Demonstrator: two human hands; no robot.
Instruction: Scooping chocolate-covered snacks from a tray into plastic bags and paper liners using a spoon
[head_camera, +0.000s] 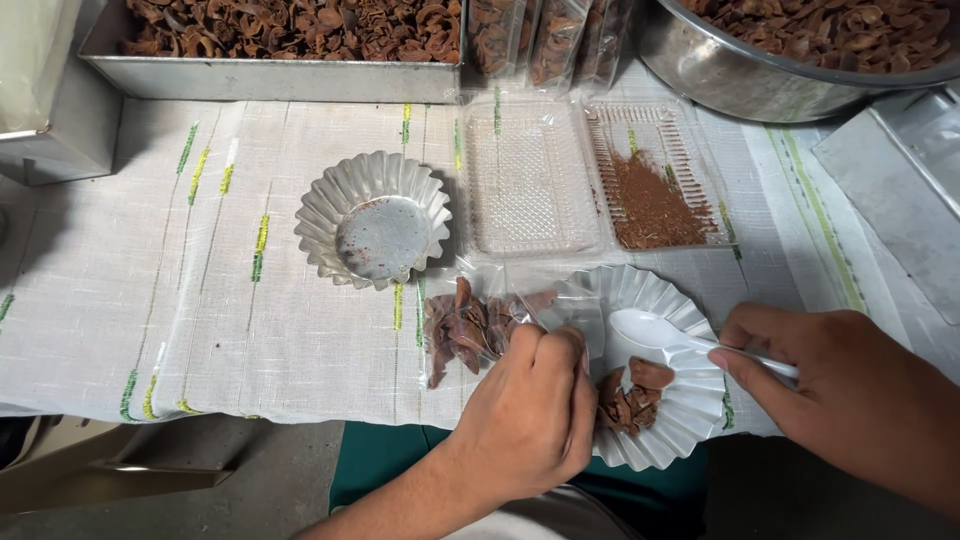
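My left hand (530, 415) pinches the open mouth of a small clear plastic bag (480, 320) partly filled with brown dried pieces; the bag lies on the cloth beside a fluted metal dish (680, 400). A few brown pieces (625, 400) lie in that dish. My right hand (850, 395) holds a white plastic spoon (650, 330) by its handle, with the bowl of the spoon over the dish near the bag's mouth.
A second fluted metal dish (372, 220) stands further back. Behind it lies an open clear plastic tray (530, 180) with brown powder (650, 205) in its right half. A metal tray (270, 70), filled bags (545, 40) and a big steel bowl (740, 75) hold more brown pieces.
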